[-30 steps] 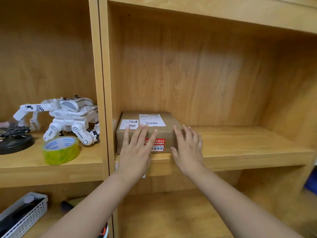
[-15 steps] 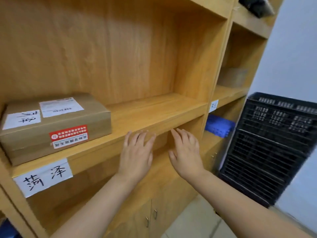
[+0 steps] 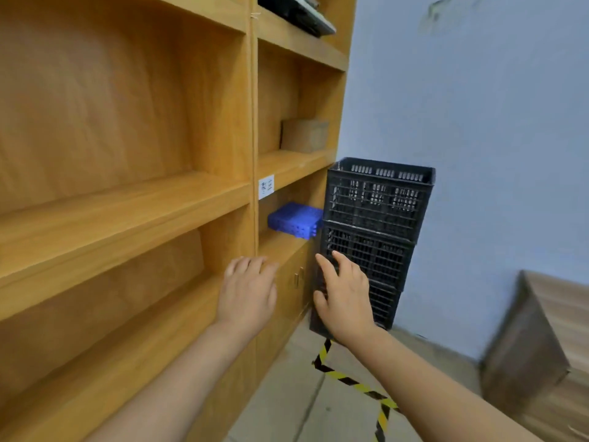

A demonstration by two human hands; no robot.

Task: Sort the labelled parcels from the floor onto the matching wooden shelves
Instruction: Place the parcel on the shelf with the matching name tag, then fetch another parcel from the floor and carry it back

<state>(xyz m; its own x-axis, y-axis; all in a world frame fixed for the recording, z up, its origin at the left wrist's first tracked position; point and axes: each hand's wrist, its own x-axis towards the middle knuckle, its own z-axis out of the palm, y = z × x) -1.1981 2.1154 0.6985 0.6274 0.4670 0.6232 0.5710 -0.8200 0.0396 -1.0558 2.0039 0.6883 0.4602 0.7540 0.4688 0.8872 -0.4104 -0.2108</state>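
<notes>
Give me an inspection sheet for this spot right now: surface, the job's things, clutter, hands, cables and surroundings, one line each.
Surface: wooden shelves, the wide near bays bare in view; a paper label on the upright.
Job's things: one brown parcel on the narrow right-hand shelf; no parcels seen on the floor.
Clutter: blue crate on the shelf below the parcel; dark object on the top shelf.
Hands: left hand and right hand both open, holding nothing.
Cables: nothing seen.
Surroundings: stacked black crates by the wall, yellow-black floor tape, wooden furniture at right.
</notes>
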